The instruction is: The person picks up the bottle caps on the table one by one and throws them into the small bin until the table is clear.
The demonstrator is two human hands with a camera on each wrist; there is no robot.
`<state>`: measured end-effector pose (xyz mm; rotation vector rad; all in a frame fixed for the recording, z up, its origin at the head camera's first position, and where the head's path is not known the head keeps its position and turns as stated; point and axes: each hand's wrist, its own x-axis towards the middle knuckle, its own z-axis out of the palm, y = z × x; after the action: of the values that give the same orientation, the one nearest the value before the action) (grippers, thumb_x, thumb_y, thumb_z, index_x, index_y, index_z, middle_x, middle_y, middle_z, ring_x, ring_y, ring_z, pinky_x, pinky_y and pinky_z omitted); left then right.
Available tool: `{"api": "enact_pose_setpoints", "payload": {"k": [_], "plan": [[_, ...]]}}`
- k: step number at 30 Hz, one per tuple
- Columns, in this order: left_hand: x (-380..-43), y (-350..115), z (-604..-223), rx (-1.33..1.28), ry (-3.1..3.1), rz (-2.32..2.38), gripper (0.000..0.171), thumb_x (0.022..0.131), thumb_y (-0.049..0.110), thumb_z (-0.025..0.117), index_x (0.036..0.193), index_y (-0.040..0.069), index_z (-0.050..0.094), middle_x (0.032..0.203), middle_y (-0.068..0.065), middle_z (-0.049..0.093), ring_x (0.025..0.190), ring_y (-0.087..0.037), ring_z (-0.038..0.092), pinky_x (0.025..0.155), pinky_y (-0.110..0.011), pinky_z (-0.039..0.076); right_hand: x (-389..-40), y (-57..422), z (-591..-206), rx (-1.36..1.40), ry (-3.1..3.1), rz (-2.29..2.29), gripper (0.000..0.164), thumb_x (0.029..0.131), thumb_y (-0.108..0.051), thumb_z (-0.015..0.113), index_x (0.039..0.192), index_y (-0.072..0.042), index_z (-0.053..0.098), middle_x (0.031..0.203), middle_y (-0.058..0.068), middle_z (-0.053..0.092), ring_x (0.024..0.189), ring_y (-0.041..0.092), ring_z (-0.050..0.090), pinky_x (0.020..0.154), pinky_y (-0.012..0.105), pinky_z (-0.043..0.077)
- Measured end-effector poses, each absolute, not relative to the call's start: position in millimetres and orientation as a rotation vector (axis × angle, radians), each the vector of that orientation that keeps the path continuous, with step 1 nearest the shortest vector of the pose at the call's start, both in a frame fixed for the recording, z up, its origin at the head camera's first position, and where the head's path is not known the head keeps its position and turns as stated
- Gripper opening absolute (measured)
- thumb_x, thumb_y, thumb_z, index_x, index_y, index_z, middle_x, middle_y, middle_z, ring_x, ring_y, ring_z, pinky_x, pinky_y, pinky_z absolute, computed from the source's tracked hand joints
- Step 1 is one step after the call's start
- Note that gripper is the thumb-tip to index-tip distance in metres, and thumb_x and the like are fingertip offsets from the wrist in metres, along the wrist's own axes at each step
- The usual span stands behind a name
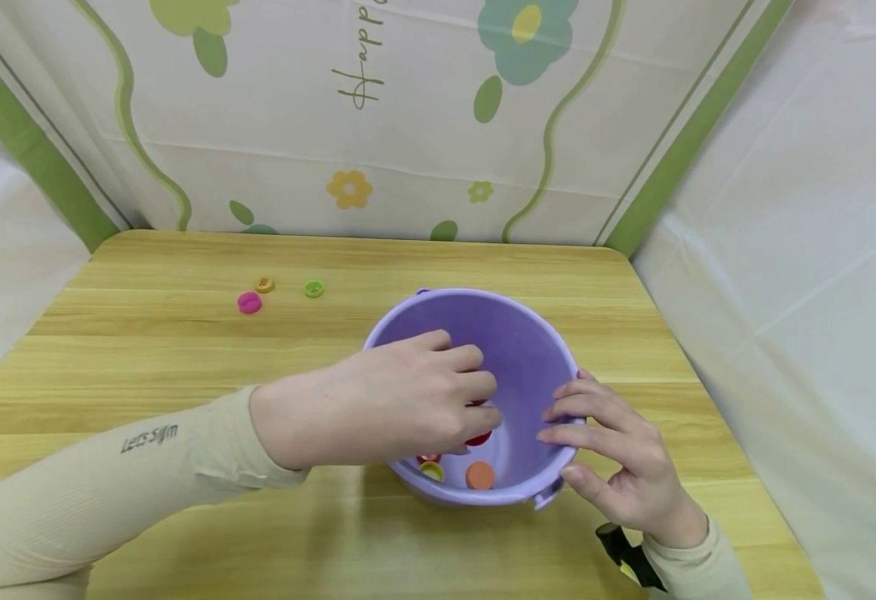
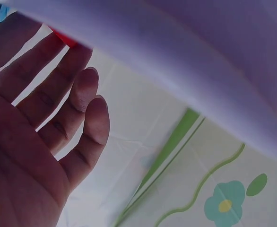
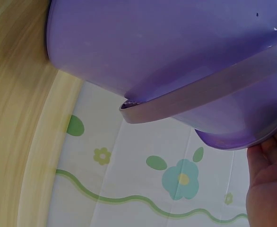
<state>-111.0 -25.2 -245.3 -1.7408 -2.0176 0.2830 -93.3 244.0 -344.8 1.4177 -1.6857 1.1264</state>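
A purple bucket (image 1: 528, 358) stands tilted on the table, its mouth turned up and towards me. My left hand (image 1: 407, 396) reaches inside with curled fingers; a red round cap (image 1: 478, 438) shows under the fingertips, and in the left wrist view red (image 2: 65, 39) appears at the fingers. The hand hides most of that piece. On the bucket's right side, my right hand (image 1: 625, 454) grips the rim, fingers over the inside and thumb outside. Low in the bucket lie an orange disc (image 1: 480, 476), a yellow cap (image 1: 432, 471) and a reddish piece (image 1: 428, 458), partly covered.
On the wooden table (image 1: 145, 358), at the back left, lie a pink cap (image 1: 249, 302), a yellow-orange cap (image 1: 264, 285) and a green cap (image 1: 313, 288). A flowered curtain (image 1: 407, 142) hangs behind. The bucket's handle (image 3: 204, 90) hangs along its outside.
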Motion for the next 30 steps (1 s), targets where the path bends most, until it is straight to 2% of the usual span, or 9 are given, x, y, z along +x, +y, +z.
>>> {"api": "enact_pose_setpoints", "payload": {"k": [1,8,10,14,21,30], "plan": [[-111,-25,-245,-1.741,-2.018,0.286,0.017,0.085,0.023,0.075,0.101,0.024,0.069,0.090,0.007,0.061,0.083,-0.017,0.052,0.068,-0.029,0.044,-93,244,-345,1.418,-1.686,1.127,0.027,0.097,-0.019,0.065,0.092,0.006,0.072,0.094,0.023,0.065,0.104,0.033,0.057,0.112,0.048,0.032],[-112,-27,-247,-1.746,-2.043,0.246,0.028,0.087,0.046,0.072,0.103,0.023,0.071,0.091,0.005,0.062,0.083,-0.019,0.054,0.067,-0.029,0.044,-93,244,-345,1.416,-1.686,1.126,0.027,0.097,-0.020,0.065,0.092,0.007,0.072,0.095,0.023,0.065,0.105,0.033,0.058,0.113,0.048,0.032],[-114,-29,-247,-1.742,-2.060,0.229,0.030,0.087,0.047,0.071,0.104,0.023,0.071,0.091,0.004,0.062,0.084,-0.019,0.054,0.068,-0.029,0.044,-93,244,-345,1.415,-1.685,1.124,0.027,0.097,-0.020,0.065,0.093,0.007,0.072,0.095,0.023,0.065,0.105,0.033,0.058,0.112,0.048,0.032],[-120,-35,-244,-1.730,-2.094,0.180,0.030,0.087,0.043,0.074,0.107,0.021,0.072,0.094,0.003,0.062,0.087,-0.020,0.054,0.069,-0.030,0.044,-93,244,-344,1.415,-1.685,1.126,0.028,0.097,-0.020,0.065,0.093,0.006,0.072,0.095,0.023,0.065,0.105,0.033,0.058,0.113,0.048,0.032],[-138,-56,-234,-1.699,-2.226,-0.004,0.029,0.088,0.037,0.076,0.108,0.016,0.074,0.100,0.002,0.065,0.093,-0.021,0.056,0.079,-0.035,0.049,-94,243,-344,1.418,-1.673,1.137,0.027,0.096,-0.019,0.066,0.092,0.006,0.073,0.094,0.023,0.065,0.104,0.033,0.058,0.113,0.048,0.032],[-182,-101,-229,-1.554,-2.426,-0.259,0.031,0.086,0.026,0.080,0.113,0.012,0.074,0.101,-0.001,0.067,0.097,-0.023,0.059,0.084,-0.041,0.051,-93,242,-342,1.424,-1.665,1.151,0.026,0.096,-0.018,0.066,0.092,0.007,0.072,0.094,0.023,0.065,0.103,0.033,0.058,0.113,0.049,0.031]]}}
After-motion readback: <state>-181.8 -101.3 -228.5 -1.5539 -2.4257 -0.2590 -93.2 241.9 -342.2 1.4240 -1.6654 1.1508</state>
